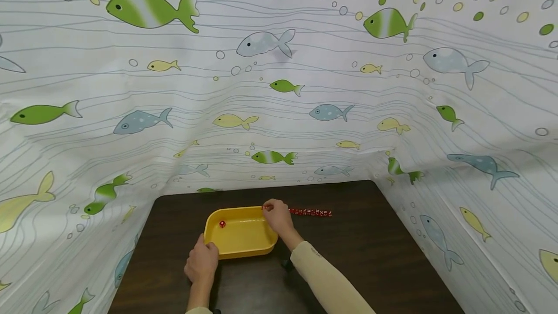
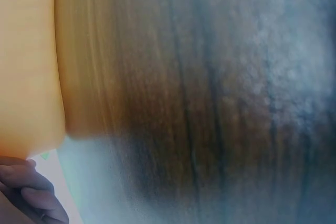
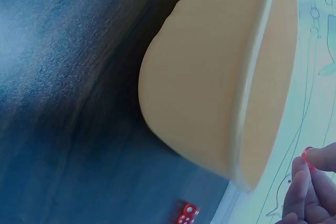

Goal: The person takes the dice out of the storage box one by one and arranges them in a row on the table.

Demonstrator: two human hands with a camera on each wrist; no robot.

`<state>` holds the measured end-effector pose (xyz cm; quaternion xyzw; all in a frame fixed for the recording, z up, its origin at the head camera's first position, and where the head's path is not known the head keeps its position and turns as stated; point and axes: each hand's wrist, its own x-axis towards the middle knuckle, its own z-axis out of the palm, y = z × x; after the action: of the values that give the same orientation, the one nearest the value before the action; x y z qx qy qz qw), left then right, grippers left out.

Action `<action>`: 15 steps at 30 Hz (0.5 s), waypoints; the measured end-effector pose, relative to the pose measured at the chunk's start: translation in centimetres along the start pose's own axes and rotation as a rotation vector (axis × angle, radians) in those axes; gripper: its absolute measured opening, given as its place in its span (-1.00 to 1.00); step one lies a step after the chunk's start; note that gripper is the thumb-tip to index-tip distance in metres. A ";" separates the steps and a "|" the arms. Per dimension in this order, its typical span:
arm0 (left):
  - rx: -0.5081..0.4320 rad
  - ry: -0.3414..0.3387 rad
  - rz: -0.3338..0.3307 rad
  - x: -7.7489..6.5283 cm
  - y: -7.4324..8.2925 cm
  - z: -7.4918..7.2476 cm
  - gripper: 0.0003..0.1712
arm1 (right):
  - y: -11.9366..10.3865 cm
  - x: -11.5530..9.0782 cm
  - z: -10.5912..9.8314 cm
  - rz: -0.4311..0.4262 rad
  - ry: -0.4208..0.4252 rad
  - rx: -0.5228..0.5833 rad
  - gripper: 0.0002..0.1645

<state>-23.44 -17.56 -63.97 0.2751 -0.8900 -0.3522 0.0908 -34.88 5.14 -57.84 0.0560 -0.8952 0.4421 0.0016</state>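
A yellow plastic tray [image 1: 241,239] with rounded corners sits on the dark table, one red die [image 1: 222,224] lying inside at its left. My left hand [image 1: 202,259] grips the tray's front left corner, thumb over the rim. At the back right corner of the tray, my right hand [image 1: 277,217] pinches a small red die [image 3: 307,158] between thumb and fingers. A row of several red dice with white pips [image 1: 310,212] stretches to the right of that hand. The right wrist view shows one die [image 3: 187,213] on the table beside the tray.
The dark wood-grain table [image 1: 370,256] has a rounded back edge. A white fish-patterned curtain [image 1: 279,105] hangs around its back and sides.
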 end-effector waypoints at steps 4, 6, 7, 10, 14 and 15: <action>-0.003 -0.002 -0.003 0.0 0.0 0.1 -0.32 | 0.8 0.0 -0.9 0.023 0.033 0.057 -0.80; -0.008 -0.002 -0.004 -0.1 0.0 0.1 -0.32 | 1.3 0.0 -1.5 0.018 0.056 0.080 -0.79; -0.008 0.000 -0.004 -0.1 -0.1 0.2 -0.32 | 1.5 0.1 -1.9 0.015 0.069 0.090 -0.79; -0.008 0.002 -0.003 -0.1 -0.2 0.3 -0.32 | 2.3 0.5 -3.0 0.023 0.107 0.103 -0.78; -0.006 0.003 -0.006 0.0 -0.2 0.2 -0.31 | 3.1 1.2 -4.8 0.061 0.151 0.103 -0.77; -0.006 0.006 -0.007 0.0 -0.2 0.2 -0.31 | 3.3 1.4 -5.2 0.067 0.158 0.103 -0.77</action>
<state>-23.42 -17.60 -64.24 0.2790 -0.8876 -0.3544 0.0930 -36.84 11.13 -57.21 -0.0089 -0.8697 0.4904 0.0547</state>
